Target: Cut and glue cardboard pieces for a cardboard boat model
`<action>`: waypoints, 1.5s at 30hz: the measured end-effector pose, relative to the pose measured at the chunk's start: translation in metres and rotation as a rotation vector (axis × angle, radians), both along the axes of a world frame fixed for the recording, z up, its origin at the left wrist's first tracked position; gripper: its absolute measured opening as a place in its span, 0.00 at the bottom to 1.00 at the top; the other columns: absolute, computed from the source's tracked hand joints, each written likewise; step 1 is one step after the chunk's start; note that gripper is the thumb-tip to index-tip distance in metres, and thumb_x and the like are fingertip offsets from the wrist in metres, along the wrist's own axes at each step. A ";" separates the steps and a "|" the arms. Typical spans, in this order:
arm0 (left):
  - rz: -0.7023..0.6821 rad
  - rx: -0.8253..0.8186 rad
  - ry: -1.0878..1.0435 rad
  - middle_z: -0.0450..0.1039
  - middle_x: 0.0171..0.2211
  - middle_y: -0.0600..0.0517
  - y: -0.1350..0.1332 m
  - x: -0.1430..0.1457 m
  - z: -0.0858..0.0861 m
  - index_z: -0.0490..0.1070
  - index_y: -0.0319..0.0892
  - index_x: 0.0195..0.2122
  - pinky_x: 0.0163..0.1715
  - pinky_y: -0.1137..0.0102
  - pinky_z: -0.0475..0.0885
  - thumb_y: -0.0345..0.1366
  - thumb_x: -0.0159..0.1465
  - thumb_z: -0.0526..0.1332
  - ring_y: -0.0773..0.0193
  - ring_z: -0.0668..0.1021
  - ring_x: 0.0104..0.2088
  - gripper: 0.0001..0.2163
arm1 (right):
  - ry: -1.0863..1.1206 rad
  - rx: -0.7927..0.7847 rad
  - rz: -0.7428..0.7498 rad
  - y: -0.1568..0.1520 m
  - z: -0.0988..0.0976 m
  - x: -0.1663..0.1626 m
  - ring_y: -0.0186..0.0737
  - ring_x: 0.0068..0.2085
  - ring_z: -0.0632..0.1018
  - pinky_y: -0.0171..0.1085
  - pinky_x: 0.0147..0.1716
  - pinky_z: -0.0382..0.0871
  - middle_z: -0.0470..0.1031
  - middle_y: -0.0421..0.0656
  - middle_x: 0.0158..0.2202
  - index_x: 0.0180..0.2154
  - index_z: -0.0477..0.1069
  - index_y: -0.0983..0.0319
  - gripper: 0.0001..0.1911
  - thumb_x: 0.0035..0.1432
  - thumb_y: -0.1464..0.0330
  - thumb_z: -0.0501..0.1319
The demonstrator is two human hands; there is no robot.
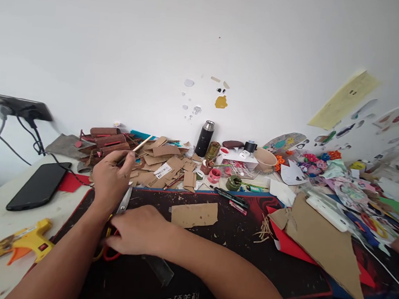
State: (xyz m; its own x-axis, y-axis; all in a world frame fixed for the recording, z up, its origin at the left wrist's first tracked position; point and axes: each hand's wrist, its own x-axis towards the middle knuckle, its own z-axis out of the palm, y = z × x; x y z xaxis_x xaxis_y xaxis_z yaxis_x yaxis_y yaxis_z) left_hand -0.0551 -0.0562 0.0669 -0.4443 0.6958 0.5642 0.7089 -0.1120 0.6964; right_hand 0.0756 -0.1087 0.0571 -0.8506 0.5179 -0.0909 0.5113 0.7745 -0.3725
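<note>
My left hand (112,176) is raised over the left edge of the dark desk mat, fingers closed around a thin pale wooden stick (142,143) that points up and to the right. My right hand (141,230) reaches across below it, with its fingertips at the handles of a pair of scissors (124,202). The metal blades point upward, and red and yellow handle loops show under my fingers, partly hidden. To the right of my hands, a torn cardboard strip (194,214) lies flat on the mat.
A yellow glue gun (35,242) and a black phone (39,186) lie at left. Cardboard scraps (165,163), paint jars (233,183) and a black flask (205,139) line the wall. Pens (230,197) and a big cardboard sheet (326,242) are on the right.
</note>
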 end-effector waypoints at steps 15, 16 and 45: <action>-0.022 0.014 0.009 0.83 0.34 0.48 0.002 -0.006 0.000 0.83 0.40 0.40 0.35 0.70 0.65 0.49 0.68 0.56 0.60 0.79 0.35 0.20 | -0.228 0.037 0.060 -0.007 0.002 0.000 0.58 0.48 0.88 0.53 0.42 0.85 0.87 0.53 0.47 0.51 0.80 0.62 0.24 0.75 0.51 0.57; -0.026 0.014 0.008 0.83 0.34 0.47 0.002 -0.005 0.000 0.83 0.40 0.39 0.35 0.70 0.65 0.50 0.68 0.56 0.59 0.80 0.36 0.20 | -0.234 0.045 0.053 -0.008 0.003 0.003 0.59 0.48 0.88 0.53 0.42 0.85 0.87 0.53 0.48 0.53 0.80 0.62 0.24 0.75 0.51 0.57; -0.091 -0.275 -0.095 0.81 0.28 0.49 0.010 -0.008 0.007 0.82 0.46 0.33 0.32 0.67 0.68 0.53 0.60 0.58 0.51 0.81 0.34 0.18 | 0.778 -1.096 -0.721 0.020 -0.038 0.060 0.25 0.17 0.63 0.29 0.19 0.54 0.69 0.28 0.25 0.47 0.76 0.60 0.16 0.56 0.71 0.74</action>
State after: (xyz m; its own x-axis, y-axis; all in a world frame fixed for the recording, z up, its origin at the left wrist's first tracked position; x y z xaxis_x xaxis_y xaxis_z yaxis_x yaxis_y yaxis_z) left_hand -0.0629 -0.0466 0.0736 -0.4152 0.8560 0.3081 0.6347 0.0299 0.7722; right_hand 0.1352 -0.0887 0.0191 -0.4703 0.8072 -0.3566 0.0594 -0.3742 -0.9254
